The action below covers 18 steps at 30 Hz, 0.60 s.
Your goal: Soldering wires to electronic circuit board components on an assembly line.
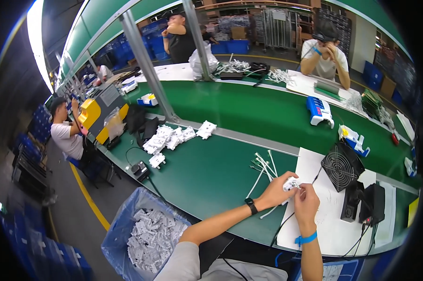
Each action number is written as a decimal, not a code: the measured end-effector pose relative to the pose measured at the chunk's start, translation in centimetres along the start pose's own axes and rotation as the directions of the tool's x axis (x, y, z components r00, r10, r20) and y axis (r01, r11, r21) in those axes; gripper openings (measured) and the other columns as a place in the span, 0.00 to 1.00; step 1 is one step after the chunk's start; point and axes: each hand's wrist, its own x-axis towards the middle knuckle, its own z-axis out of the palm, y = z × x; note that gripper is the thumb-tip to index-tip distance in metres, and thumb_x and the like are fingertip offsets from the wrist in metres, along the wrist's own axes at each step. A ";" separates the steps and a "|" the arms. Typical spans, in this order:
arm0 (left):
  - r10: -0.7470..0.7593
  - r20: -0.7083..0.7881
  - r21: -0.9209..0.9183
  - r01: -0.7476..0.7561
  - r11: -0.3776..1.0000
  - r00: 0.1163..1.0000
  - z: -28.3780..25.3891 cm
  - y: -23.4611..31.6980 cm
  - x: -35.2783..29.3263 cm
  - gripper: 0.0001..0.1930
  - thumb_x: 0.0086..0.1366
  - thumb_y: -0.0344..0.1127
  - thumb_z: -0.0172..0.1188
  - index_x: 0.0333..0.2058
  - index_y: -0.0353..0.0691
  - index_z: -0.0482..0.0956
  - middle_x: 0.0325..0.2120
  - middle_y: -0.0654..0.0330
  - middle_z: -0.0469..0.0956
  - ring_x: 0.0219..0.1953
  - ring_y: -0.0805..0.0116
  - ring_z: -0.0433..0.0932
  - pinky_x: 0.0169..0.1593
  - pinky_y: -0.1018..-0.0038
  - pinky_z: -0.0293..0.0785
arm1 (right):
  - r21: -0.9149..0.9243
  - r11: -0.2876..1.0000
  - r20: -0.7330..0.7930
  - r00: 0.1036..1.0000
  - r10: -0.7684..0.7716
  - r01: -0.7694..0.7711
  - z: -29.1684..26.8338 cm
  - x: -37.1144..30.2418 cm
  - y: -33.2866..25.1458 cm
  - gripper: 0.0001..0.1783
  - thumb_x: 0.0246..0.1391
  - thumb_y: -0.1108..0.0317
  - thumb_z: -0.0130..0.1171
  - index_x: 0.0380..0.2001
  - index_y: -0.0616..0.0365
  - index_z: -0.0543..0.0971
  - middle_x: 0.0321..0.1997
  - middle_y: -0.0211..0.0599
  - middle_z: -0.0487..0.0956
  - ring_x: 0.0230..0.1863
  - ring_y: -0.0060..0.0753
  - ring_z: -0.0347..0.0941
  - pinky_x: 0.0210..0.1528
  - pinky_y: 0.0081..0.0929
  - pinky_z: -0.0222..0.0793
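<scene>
My left hand (278, 188), with a black watch at its wrist, is closed around a small white plastic housing (290, 183). My right hand (307, 202), wearing a blue wristband, pinches at the housing's near right side; whatever is between its fingertips is too small to make out. Both hands are over the left part of a white sheet (314, 164) on the green bench. Several white cables (263, 171) with bare ends lie just left of my hands, some partly hidden under the left one.
A black fan (341, 167) and black power boxes (372, 203) stand right of my hands. White plastic parts (162, 139) are heaped at the bench's left. A blue-lined bin (115, 234) of white parts stands below. Beyond the metal rail, a green conveyor (249, 110) carries blue-and-white housings (320, 111). Co-workers sit nearby.
</scene>
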 end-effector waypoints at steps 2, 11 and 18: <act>0.016 0.000 0.000 -0.016 1.000 1.000 0.4 -0.2 -0.2 0.23 0.62 0.35 0.66 0.55 0.39 0.73 0.34 0.53 0.81 0.37 0.68 0.80 0.42 0.69 0.77 | 0.015 0.994 -0.024 0.993 0.113 -0.112 0.0 -0.6 0.4 0.06 0.57 0.73 0.64 0.38 0.59 0.80 0.25 0.38 0.79 0.21 0.34 0.75 0.26 0.32 0.70; 0.032 -0.096 0.020 -0.030 0.999 0.995 0.8 -0.8 -0.4 0.24 0.61 0.37 0.66 0.55 0.40 0.73 0.36 0.47 0.81 0.38 0.52 0.82 0.44 0.63 0.76 | 0.083 0.996 -0.003 1.000 0.019 -0.018 0.5 -0.9 1.5 0.09 0.62 0.76 0.59 0.45 0.61 0.81 0.26 0.37 0.79 0.24 0.28 0.73 0.28 0.27 0.67; 0.065 -0.139 -0.029 -0.069 0.997 0.988 0.6 -0.6 -0.1 0.24 0.60 0.37 0.66 0.54 0.39 0.74 0.36 0.49 0.82 0.38 0.56 0.82 0.43 0.64 0.76 | 0.161 0.987 0.001 1.000 -0.017 0.017 0.5 -0.8 1.7 0.12 0.63 0.77 0.57 0.49 0.63 0.80 0.28 0.36 0.79 0.27 0.27 0.74 0.30 0.26 0.68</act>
